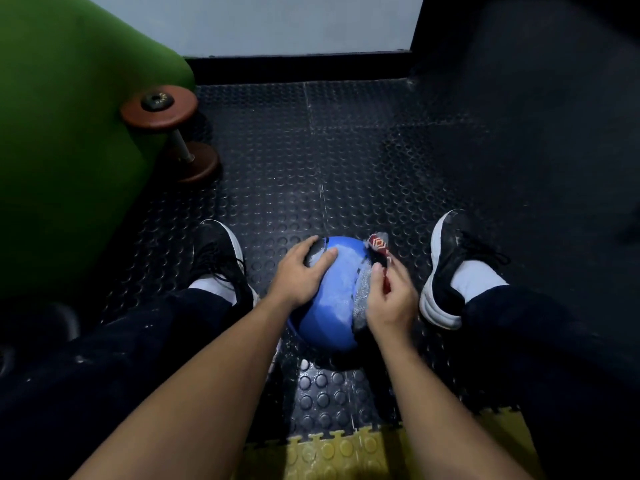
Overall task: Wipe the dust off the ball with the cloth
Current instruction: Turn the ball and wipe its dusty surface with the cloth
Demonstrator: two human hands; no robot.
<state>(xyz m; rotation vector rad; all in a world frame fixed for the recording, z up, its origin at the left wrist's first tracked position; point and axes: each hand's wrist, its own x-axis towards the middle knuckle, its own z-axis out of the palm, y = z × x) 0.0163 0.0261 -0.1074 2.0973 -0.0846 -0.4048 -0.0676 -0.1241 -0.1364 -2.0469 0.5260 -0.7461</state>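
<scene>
The person sits on the black studded rubber floor [346,150] with legs spread, and the round blue ball with dark panels [337,296] rests on the floor between the two black-and-white sneakers, the left sneaker [221,258] on one side and the right sneaker [450,268] on the other. Pale dust smears show across the ball's blue top.

The left hand [301,271] lies over the ball's upper left side, its fingers [323,256] spread and relaxed, pressing flat on the surface to steady it. The right hand [391,303] is at the ball's right side, fingers curled round a small dark cloth with a red and orange diamond pattern [377,251]; the cloth touches the ball's right edge and one end sticks up above the thumb.

To the left, a large green padded shape [69,133] fills the corner, and a reddish-brown dumbbell with a metal bar [173,133] stands tilted against it. A yellow interlocking mat [346,452] adjoins the black floor nearest the person.
</scene>
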